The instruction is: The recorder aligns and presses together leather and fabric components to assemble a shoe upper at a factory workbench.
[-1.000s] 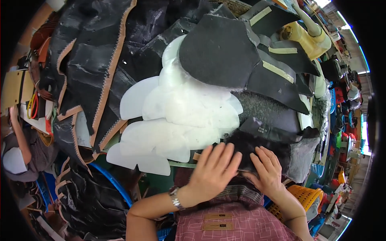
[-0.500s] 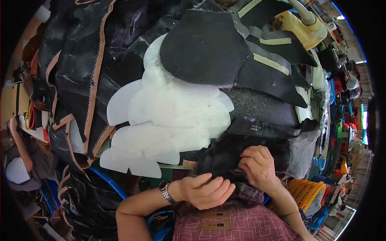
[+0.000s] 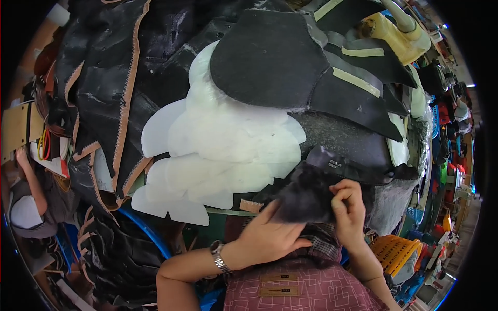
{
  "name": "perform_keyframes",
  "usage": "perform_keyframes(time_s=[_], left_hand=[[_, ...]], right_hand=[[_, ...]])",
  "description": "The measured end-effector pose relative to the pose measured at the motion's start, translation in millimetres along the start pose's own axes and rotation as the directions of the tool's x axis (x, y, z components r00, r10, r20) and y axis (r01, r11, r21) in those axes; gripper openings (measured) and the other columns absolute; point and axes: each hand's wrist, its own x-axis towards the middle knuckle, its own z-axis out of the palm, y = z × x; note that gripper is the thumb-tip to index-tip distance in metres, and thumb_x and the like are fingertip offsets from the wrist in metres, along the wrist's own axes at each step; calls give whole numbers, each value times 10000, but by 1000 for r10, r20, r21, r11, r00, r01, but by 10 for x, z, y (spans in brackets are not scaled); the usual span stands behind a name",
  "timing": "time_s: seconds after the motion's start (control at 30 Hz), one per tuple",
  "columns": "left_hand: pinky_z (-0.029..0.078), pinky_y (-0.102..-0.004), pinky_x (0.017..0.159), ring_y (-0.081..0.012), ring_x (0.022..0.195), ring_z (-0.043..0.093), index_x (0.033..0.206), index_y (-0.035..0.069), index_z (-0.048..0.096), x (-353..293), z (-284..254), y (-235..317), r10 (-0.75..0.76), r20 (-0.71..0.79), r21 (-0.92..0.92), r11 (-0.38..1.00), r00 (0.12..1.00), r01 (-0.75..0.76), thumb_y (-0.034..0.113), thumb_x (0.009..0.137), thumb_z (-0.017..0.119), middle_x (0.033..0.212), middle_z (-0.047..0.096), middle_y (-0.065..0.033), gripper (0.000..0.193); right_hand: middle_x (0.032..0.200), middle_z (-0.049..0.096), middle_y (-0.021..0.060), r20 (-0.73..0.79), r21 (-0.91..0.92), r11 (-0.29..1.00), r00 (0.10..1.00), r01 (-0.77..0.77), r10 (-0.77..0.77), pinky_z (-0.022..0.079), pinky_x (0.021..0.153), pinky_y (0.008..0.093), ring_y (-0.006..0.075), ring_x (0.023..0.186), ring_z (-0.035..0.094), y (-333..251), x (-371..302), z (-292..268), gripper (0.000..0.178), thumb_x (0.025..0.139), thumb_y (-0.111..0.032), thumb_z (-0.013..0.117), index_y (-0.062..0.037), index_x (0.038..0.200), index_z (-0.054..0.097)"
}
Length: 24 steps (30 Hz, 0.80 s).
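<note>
A black fuzzy piece of material lies rumpled at the near edge of the work surface, partly raised between my hands. Finger and thumb of my right hand pinch its right part. At its lower left edge, my left hand has hold of it; the fingers run along and partly behind the material, while the thumb sticks out to the right. A metal watch is on my left wrist. A black strip with small pale printing adjoins the fuzzy piece, and a grey fuzzy part hangs at its right.
White rounded sheets overlap in the middle, under a large black leather panel. Black leather with tan zigzag-edged strips covers the left. A yellow basket stands at lower right, a yellow jug far right. Another person is far left.
My left hand has reached up and unfolded its fingers against the fuzzy piece, whose near edge has lifted and bent. My right hand has shifted slightly up and right, pinching it.
</note>
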Motion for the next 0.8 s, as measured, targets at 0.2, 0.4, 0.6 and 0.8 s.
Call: perform_keyframes(time_s=[0.2, 0.4, 0.6, 0.8], left_hand=[[404, -428, 917, -332, 1075, 503, 1125, -73, 537, -24, 133, -53, -175, -48, -196, 967, 983, 162, 376, 764, 657, 1238, 493, -203, 589], [437, -368, 773, -304, 949, 492, 1144, -100, 516, 101, 82, -65, -219, -45, -152, 966, 975, 210, 419, 735, 679, 1284, 447, -252, 681], [443, -405, 817, -346, 990, 502, 1106, -77, 536, 150, -14, -83, -353, -62, -438, 850, 934, 292, 446, 678, 729, 1128, 530, -221, 703], [489, -316, 679, -266, 757, 607, 922, -21, 609, 260, -22, 8, -625, -219, -528, 722, 749, 448, 94, 685, 745, 889, 609, -143, 297]], right_hand=[[1255, 454, 278, 209, -466, 826, 947, 317, -245, 399, 955, 459, 422, 1182, 456, -142, -60, 50, 520, 649, -59, 711, 39, 1115, 501], [924, 665, 91, -241, -91, 945, 928, -315, 286, 477, 722, 279, 155, 784, 611, -179, 170, -82, 179, 883, -68, 522, 48, 984, 615], [1085, 614, 181, -68, -252, 967, 997, -37, 20, 435, 909, 341, 255, 1023, 594, -122, 10, 88, 366, 793, 15, 535, 41, 1157, 546], [1238, 474, 308, 131, -523, 787, 943, 328, -306, 393, 973, 467, 471, 1154, 468, 46, -50, 246, 551, 691, 70, 522, 136, 1230, 427]])
